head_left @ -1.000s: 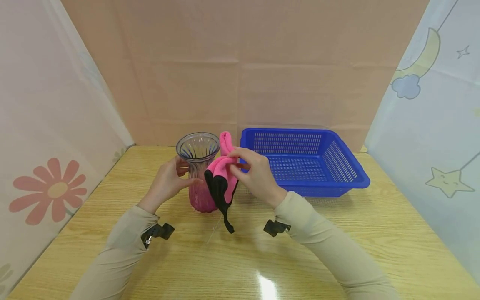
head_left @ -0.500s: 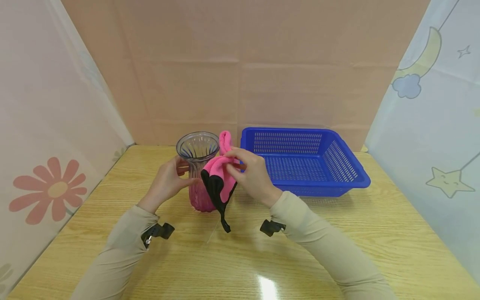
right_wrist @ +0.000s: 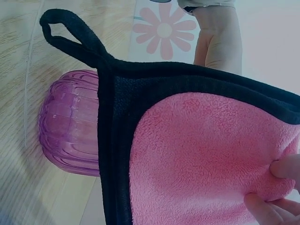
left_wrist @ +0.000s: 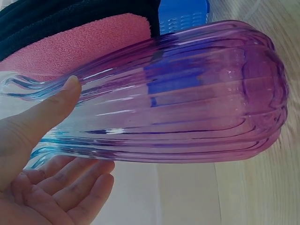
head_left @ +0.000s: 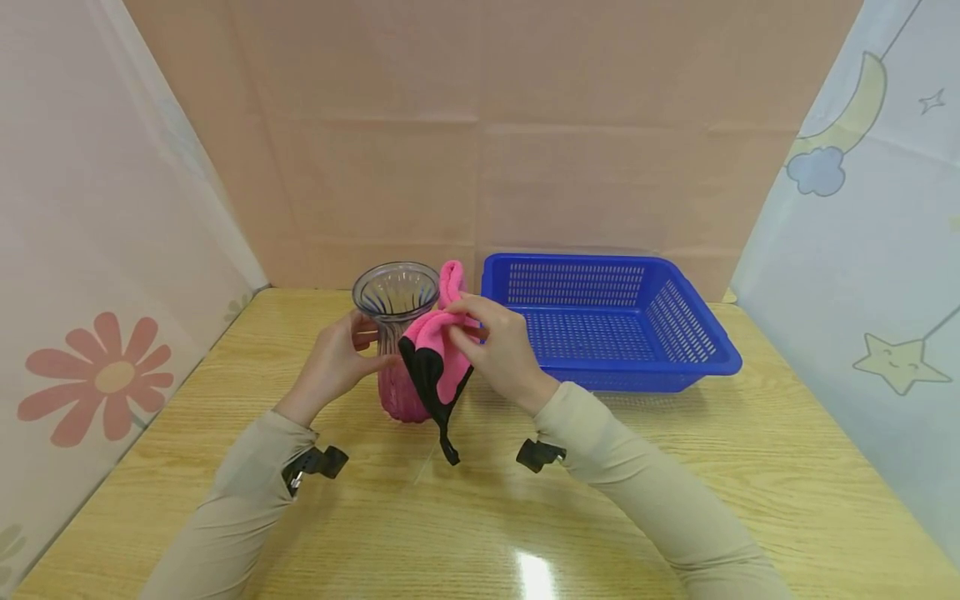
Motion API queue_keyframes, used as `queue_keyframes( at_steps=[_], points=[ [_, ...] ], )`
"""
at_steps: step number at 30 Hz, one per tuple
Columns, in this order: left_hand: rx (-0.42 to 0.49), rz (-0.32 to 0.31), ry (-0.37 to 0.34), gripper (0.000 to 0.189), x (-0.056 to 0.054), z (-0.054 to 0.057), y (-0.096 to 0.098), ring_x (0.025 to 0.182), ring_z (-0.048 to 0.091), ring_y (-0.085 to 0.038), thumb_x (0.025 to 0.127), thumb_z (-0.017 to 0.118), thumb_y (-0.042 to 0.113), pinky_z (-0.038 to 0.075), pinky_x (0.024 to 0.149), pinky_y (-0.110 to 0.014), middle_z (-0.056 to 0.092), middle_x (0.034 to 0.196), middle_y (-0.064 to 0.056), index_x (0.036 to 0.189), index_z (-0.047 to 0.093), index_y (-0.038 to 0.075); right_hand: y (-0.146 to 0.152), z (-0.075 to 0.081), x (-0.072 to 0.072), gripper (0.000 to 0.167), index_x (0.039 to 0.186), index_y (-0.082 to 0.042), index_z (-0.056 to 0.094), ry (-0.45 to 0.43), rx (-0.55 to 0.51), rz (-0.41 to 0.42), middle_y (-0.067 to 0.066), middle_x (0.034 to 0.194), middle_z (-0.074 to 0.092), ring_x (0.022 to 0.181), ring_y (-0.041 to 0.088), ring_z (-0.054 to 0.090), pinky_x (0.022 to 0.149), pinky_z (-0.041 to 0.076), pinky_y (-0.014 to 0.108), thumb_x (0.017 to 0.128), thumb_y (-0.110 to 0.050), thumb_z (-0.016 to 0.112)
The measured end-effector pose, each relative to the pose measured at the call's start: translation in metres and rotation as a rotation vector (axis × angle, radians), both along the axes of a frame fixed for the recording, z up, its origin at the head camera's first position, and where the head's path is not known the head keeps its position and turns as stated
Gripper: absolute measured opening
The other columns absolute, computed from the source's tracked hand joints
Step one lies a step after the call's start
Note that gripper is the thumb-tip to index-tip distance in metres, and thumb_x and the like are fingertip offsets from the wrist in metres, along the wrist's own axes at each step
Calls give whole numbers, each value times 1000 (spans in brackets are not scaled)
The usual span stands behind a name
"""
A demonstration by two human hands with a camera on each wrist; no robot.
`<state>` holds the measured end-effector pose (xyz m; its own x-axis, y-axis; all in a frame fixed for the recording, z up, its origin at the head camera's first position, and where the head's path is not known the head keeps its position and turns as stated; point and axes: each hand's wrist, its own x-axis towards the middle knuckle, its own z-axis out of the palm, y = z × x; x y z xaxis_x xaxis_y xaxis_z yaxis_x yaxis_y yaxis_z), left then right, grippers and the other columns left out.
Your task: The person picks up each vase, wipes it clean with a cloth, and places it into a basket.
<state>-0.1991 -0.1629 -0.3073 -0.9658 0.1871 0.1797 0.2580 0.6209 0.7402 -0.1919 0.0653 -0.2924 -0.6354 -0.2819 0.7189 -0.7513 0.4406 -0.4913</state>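
A ribbed glass vase, clear at its flared rim and pink-purple lower down, stands upright on the table. Around its upper body my left hand curls, thumb on the near side and fingers behind, as the left wrist view also shows. My right hand pinches a folded pink plush cleaning cloth between thumb and fingers. Black edging and a hanging loop trim the cloth, which drapes down over the vase's right side in the head view. Part of the vase is hidden behind it.
Just right of the cloth and farther back sits a blue perforated plastic basket. A wood-grain table carries everything. Behind is a peach backdrop, with patterned sheets on both sides.
My right hand has shifted slightly left with the cloth, so the cloth overlaps the vase a bit more. My left hand and the vase stay in place.
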Motion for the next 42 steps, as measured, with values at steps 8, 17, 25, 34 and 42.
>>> queue_keyframes(
  at_steps=[8, 17, 25, 34, 42],
  points=[
    [-3, -10, 37, 64, 2, -3, -1, 121, 57, -44, 81, 76, 11, 49, 100, -53, 55, 133, -27, 136, 45, -1, 0, 0, 0, 13, 97, 3, 68, -6, -11, 7, 20, 107, 71, 104, 32, 69, 71, 62, 33, 84, 4, 66],
    [-96, -2, 133, 53, 6, -4, -3, 117, 59, -43, 82, 76, 15, 48, 102, -54, 60, 127, -27, 126, 56, -6, 0, -2, 0, 13, 97, 2, 68, -9, -6, -7, 18, 107, 71, 108, 32, 67, 72, 62, 30, 84, 3, 66],
    [-95, -25, 159, 53, 4, -7, -5, 114, 62, -41, 82, 75, 12, 49, 101, -55, 62, 128, -24, 129, 56, -3, -3, -6, -2, 13, 96, 2, 68, -31, -26, 14, 18, 103, 72, 111, 34, 66, 75, 62, 29, 84, 5, 65],
    [-91, -20, 139, 53, 3, -6, -6, 115, 62, -41, 83, 75, 12, 50, 99, -55, 61, 128, -24, 130, 55, -2, -8, -10, -4, 13, 97, 3, 68, -72, -44, 35, 19, 100, 71, 95, 29, 71, 78, 62, 28, 84, 6, 65],
    [-84, -12, 110, 52, 4, -6, -6, 117, 60, -42, 84, 73, 10, 53, 96, -53, 60, 129, -24, 131, 54, -2, -10, -12, -5, 13, 97, 2, 68, -81, -15, 19, 17, 99, 72, 91, 26, 70, 77, 62, 27, 85, 4, 65]
  ],
)
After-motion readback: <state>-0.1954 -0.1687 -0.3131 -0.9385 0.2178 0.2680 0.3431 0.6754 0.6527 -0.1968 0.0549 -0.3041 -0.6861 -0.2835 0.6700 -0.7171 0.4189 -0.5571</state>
